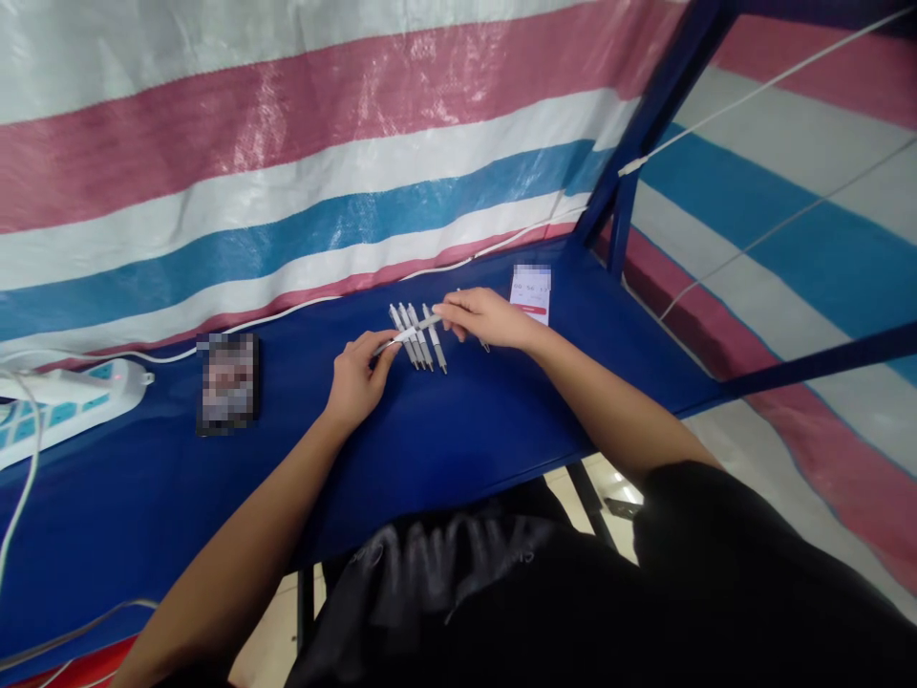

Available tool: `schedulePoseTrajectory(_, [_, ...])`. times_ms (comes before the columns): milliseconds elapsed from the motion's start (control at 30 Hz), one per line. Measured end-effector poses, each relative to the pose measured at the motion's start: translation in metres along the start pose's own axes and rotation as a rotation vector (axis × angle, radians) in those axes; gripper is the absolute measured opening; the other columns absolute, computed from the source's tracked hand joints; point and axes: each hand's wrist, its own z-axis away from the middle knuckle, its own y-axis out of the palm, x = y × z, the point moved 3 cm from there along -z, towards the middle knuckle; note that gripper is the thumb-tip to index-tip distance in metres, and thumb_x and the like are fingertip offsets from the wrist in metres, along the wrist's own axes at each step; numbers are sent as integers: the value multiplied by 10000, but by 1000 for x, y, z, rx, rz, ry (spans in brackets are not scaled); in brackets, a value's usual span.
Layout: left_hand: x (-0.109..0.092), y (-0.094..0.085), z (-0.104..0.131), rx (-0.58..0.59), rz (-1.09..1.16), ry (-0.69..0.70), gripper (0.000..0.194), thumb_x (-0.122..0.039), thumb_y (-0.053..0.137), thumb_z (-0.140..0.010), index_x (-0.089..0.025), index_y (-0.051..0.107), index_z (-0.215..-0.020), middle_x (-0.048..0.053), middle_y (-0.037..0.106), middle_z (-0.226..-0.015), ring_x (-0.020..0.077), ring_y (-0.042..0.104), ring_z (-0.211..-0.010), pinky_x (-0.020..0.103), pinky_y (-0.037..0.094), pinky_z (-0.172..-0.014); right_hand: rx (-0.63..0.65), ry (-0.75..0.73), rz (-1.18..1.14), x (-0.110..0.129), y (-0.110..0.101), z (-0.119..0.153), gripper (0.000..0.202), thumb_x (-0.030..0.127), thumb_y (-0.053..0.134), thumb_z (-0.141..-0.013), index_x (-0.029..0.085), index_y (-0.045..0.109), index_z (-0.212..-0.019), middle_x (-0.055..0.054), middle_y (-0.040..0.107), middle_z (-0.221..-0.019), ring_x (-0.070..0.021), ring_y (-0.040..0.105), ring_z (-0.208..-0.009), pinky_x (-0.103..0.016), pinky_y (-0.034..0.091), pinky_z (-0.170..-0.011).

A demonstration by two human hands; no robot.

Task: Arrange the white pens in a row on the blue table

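Both hands hold one white pen (pixel 408 335) crosswise over the blue table (pixel 458 420). My left hand (pixel 358 377) pinches its left end and my right hand (pixel 481 317) grips its right end. Just beneath it, several more white pens (pixel 422 350) lie side by side on the table, pointing away from me. Part of another pen shows under my right hand.
A dark phone (pixel 227 383) lies at the left, and a white power strip (pixel 61 406) with cables sits at the far left edge. A second phone with a lit white screen (pixel 531 290) rests behind my right hand. A striped tarpaulin (pixel 287 143) hangs behind the table.
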Motion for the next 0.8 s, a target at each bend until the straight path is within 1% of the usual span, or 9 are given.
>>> schedulePoseTrajectory(67, [0,0,0,6,28,-21,267,-398,642,-1129,-250,845,-1217,53,839,-1012,217,742,-863,381,543,-871,-23,-42,-32,-2,0,-1,333,472,677,-1114,204,667,-916,4,681,-764,-152,576,-699,-307,430,-711])
schedulePoseTrajectory(133, [1,1,0,10,63,-53,276,-408,642,-1123,-249,845,-1223,57,847,-1017,223,758,-881,388,549,-872,-61,-93,-115,-5,0,-4,244,436,760,-1061,211,683,-1009,11,689,-824,-142,580,-701,-291,447,-684])
schedulePoseTrajectory(200, [2,1,0,16,86,-85,276,-415,650,-1113,-250,840,-1226,40,833,-946,212,747,-829,380,544,-844,-106,-133,-226,-10,-1,-7,297,495,779,-1053,219,672,-1082,10,702,-879,-126,577,-683,-273,461,-637])
schedulePoseTrajectory(300, [5,2,0,20,81,-113,255,-413,672,-1090,-248,823,-1213,2,770,-805,188,680,-712,354,516,-770,-218,-160,-364,-15,-2,-13,457,661,769,-1041,231,620,-1090,-4,727,-954,-100,560,-652,-242,439,-547])
schedulePoseTrajectory(367, [6,2,-1,26,76,-121,245,-413,678,-1078,-240,805,-1197,0,757,-792,187,667,-709,341,500,-740,-286,-151,-400,-16,-4,-14,522,727,780,-1012,239,600,-1057,-2,724,-953,-93,559,-641,-229,427,-512])
schedulePoseTrajectory(433, [7,3,-1,38,85,-120,245,-420,670,-1077,-231,785,-1183,12,774,-824,191,680,-731,334,491,-722,-328,-120,-405,-16,-4,-14,546,753,787,-995,244,592,-1023,-2,722,-949,-94,570,-644,-229,442,-506])
schedulePoseTrajectory(633, [6,3,0,42,100,-108,233,-426,651,-1087,-229,757,-1155,37,812,-875,198,702,-749,332,484,-693,-398,10,-449,-15,-8,-12,507,719,782,-1008,257,573,-989,-9,724,-940,-108,593,-671,-250,489,-550])
schedulePoseTrajectory(700, [6,4,0,46,106,-110,229,-419,652,-1087,-228,753,-1162,40,813,-873,196,699,-746,329,483,-682,-411,17,-468,-16,-9,-12,517,725,785,-999,258,564,-978,-10,725,-938,-108,595,-676,-253,490,-557])
schedulePoseTrajectory(800, [6,3,0,38,117,-122,235,-408,656,-1084,-221,746,-1194,39,809,-873,190,679,-733,323,477,-670,-439,-11,-487,-18,-10,-13,569,771,810,-954,256,569,-973,-5,731,-914,-106,586,-661,-251,483,-549])
